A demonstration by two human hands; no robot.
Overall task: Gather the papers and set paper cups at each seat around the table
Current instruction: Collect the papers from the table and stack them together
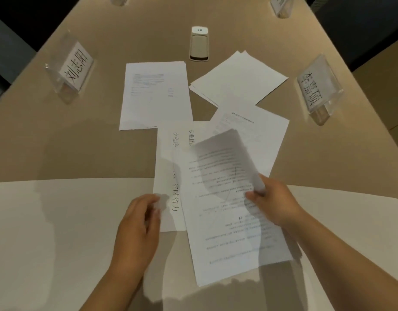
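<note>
Beige meeting table [81,142] with dark floor past its far corners, and papers scattered across the middle of it, no cups anywhere in view yet.

Right hand [275,198] is pinching the right edge of a printed sheet [227,209] between thumb and fingers, and that sheet's far end is curled up off the table. Its long axis runs from the near edge away toward the far end, tilted a bit left. Left hand [139,223] sits just beside the near-left corner of the big-lettered sheet [169,176], fingers loosely curled. There's blur right at the fingertips, so I can't tell if it's actually nipping that corner or only touching it.

Going outward: another printed page [261,131] pokes out from under the lifted one toward the right edge. Further up, a text page [155,95] lies square-ish on the left, and a small stack of blank sheets [238,77] sits turned like a diamond on the right. Beyond those there's a small white device [199,44], plus clear name stands, one near the left edge [70,68] and one near the right edge [318,86].

My guess: the far sheets lie straight ahead of both hands, the blank stack closer to the right one.
</note>
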